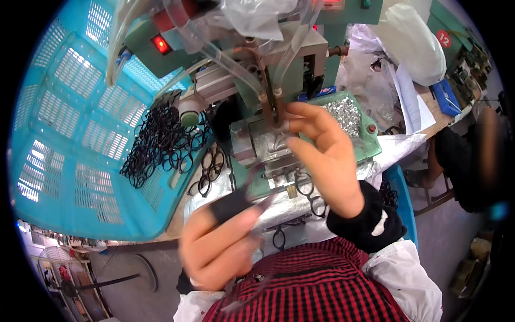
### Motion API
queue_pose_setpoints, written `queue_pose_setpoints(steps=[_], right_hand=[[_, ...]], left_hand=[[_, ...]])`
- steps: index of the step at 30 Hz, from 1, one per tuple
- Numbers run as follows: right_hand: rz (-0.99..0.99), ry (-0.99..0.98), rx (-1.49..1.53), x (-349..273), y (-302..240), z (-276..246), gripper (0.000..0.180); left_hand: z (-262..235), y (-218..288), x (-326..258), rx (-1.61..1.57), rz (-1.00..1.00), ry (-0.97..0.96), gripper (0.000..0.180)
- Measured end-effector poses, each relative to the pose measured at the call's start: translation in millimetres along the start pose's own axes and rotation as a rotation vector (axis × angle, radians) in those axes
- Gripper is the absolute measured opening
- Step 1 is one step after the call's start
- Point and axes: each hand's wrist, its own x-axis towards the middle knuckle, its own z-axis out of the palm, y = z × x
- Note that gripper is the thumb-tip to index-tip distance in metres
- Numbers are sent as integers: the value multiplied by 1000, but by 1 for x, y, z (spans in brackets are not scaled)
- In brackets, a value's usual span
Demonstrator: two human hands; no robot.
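My left hand (220, 244) is closed on a dark eyeglass frame (251, 182), smeared by motion, in front of the machine. A black band (230, 206) wraps one of its fingers. My right hand (327, 150) reaches in from the right, thumb and fingertips drawn together at the metal fixture (271, 142), just below the machine's upright metal rods (266, 110). Whatever those fingertips pinch is too small to make out. Just left of my right wrist, another dark eyeglass frame (304, 185) lies on the silvery covering (257, 217).
A blue plastic basket (102, 126) at left holds a heap of black eyeglass frames (166, 134). Right of the fixture stands a green tray (370, 142) of small shiny metal pieces (346, 115). Clear tubes (222, 56) hang over the machine. Another person's leg (433, 166) shows at right.
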Motion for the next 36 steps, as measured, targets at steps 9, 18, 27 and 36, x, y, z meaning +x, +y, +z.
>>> queue_pose_setpoints(steps=[9, 18, 27, 36], right_hand=[[-204, 355, -883, 10, 46, -131, 33], [-292, 238, -1426, 0, 67, -125, 7], [-222, 300, -1076, -8, 68, -128, 17], [-393, 342, -1023, 1, 68, -109, 9]], left_hand=[[63, -40, -29, 148, 187, -150, 19], [54, -18, -45, 18, -56, -181, 34], [-58, 24, -49, 590, -561, 234, 22], [-14, -114, -128, 729, -1052, -466, 21]])
